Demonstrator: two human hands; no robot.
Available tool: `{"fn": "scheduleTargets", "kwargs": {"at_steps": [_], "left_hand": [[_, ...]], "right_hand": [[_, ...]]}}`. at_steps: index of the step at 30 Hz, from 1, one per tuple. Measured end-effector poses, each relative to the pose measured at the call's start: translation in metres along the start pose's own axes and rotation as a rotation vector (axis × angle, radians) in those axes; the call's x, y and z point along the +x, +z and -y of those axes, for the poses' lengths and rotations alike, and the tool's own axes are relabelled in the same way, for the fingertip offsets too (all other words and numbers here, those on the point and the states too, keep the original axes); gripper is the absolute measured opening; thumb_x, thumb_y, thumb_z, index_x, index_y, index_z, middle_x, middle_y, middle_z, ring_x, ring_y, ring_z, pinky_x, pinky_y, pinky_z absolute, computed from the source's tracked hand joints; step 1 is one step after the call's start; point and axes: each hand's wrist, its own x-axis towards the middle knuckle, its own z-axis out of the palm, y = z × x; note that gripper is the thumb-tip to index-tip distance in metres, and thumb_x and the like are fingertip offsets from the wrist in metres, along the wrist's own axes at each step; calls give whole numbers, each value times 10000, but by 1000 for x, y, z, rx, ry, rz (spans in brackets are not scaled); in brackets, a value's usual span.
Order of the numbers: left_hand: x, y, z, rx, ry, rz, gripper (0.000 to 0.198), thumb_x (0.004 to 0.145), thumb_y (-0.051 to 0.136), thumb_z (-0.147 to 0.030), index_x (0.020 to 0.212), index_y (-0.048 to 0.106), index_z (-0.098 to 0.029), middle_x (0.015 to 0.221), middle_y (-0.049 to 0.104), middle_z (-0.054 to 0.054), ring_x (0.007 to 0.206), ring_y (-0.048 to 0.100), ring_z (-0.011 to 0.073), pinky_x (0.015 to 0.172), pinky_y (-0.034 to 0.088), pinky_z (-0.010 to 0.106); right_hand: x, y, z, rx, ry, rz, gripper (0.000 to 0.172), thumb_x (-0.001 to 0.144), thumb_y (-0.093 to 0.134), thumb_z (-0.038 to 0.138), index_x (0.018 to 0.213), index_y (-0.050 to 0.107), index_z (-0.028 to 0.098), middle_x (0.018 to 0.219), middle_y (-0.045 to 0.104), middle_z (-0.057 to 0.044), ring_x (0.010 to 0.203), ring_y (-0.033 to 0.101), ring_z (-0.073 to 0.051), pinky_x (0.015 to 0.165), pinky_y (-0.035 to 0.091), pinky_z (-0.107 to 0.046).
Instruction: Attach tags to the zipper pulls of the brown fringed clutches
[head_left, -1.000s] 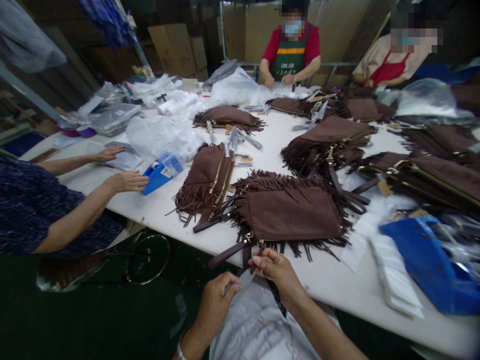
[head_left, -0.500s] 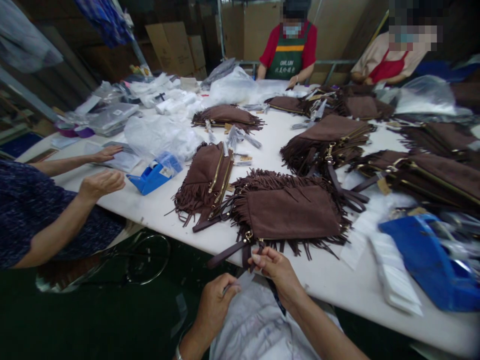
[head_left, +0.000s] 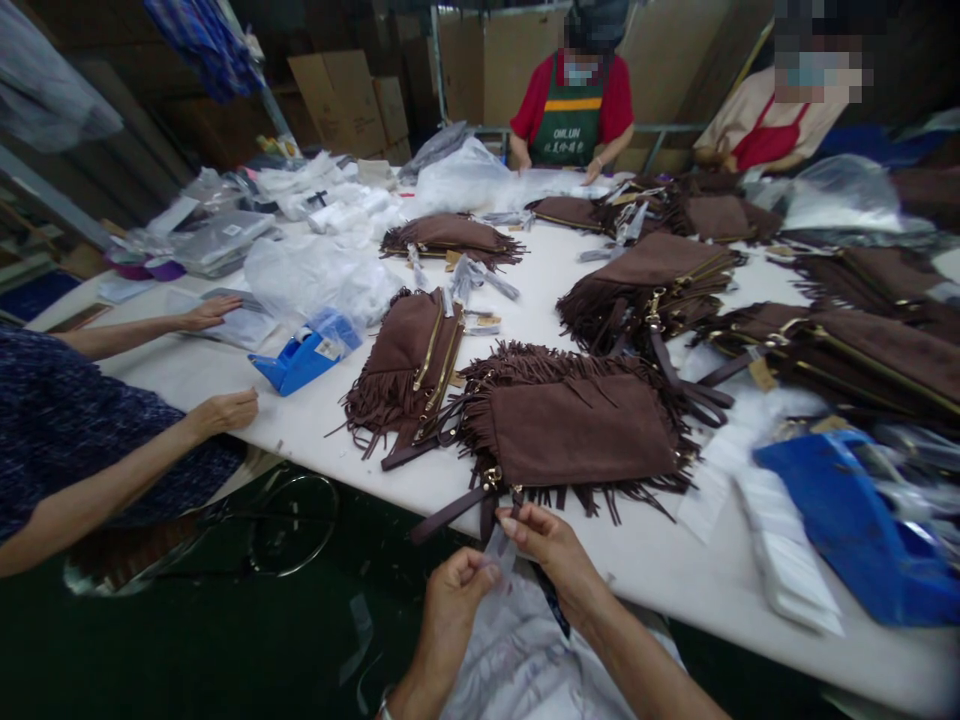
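A brown suede fringed bag (head_left: 581, 430) lies flat at the near edge of the white table (head_left: 660, 560), its dark strap (head_left: 450, 510) hanging over the edge. My right hand (head_left: 551, 545) is closed in a pinch on the strap end just below the bag's gold clasp. My left hand (head_left: 454, 595) is closed too, pinching a small clear plastic piece (head_left: 499, 550) that reaches up to my right fingers. Both hands are over my lap, just off the table edge.
Several more brown fringed bags (head_left: 409, 360) cover the table. A blue tape dispenser (head_left: 300, 360) sits at left, a blue plastic bin (head_left: 862, 520) at right beside white paper strips (head_left: 780, 550). A seated person's hand (head_left: 225, 410) rests at left; two aproned people work at the far end.
My left hand has risen toward my right, bringing the clear piece up to the strap end. The person on the left drew a hand back from the tape dispenser to the table edge.
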Motion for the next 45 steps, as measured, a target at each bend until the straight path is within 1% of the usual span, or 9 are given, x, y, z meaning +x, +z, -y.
{"fn": "scheduleTargets", "kwargs": {"at_steps": [4,9,12,18,24,31,34,39,45], "left_hand": [[-1,20,-4,-205,-65,40,335,755,715,-414,901,669,-117,809,710,110,710,636,196,692,460,290],[3,36,-13,-311,-48,48,422,782,686,-440,1034,669,-103,904,709,137,839,655,240,808,473,337],[8,39,-17,-189,-16,10,448,789,653,-496,1018,679,-112,894,706,116,867,644,251,774,476,319],[18,39,-24,118,57,-113,537,751,606,-622,869,716,-110,744,684,71,789,620,248,707,468,299],[26,42,-28,-43,5,-136,556,694,680,-586,1015,709,-134,849,723,115,898,653,294,788,503,357],[31,38,-32,-47,-24,-134,408,677,730,-374,1036,700,-183,1023,720,107,996,640,303,798,505,333],[39,41,-41,-66,-108,-144,420,683,719,-322,1072,662,-174,1103,691,114,1006,635,280,774,501,323],[56,56,-58,-300,-169,-62,309,732,684,-369,934,612,-147,877,697,89,762,654,185,632,459,253],[70,64,-63,-333,-250,-76,433,675,754,-463,918,602,-138,813,688,99,724,658,210,608,464,276]], "right_hand": [[0,-4,-7,-75,8,102,381,726,695,535,696,553,183,705,608,8,492,489,-98,443,398,-219],[-3,-18,-19,-119,-78,0,468,719,704,540,1046,594,222,851,647,-24,625,587,-147,543,483,-259],[-4,-24,-26,-131,-74,-54,441,684,712,576,884,601,198,759,631,-21,659,596,-166,597,494,-274],[1,-29,-33,-288,-73,-141,406,735,631,589,707,550,192,559,506,35,531,477,-125,523,394,-229],[11,-37,-28,-503,-168,-257,342,805,549,521,681,535,202,586,510,25,575,470,-147,548,358,-239],[12,-41,-11,-773,-192,-243,293,823,521,443,627,517,225,569,548,17,578,515,-174,563,327,-261],[13,-41,-6,-836,-183,-243,257,827,518,409,647,543,228,588,580,12,587,540,-180,562,315,-262],[14,-35,-3,-806,-216,-190,312,855,498,467,659,537,227,615,602,2,601,552,-183,570,329,-258],[5,-39,2,-750,-221,-190,329,851,510,504,674,539,228,610,604,-1,574,540,-181,559,337,-259]]}}
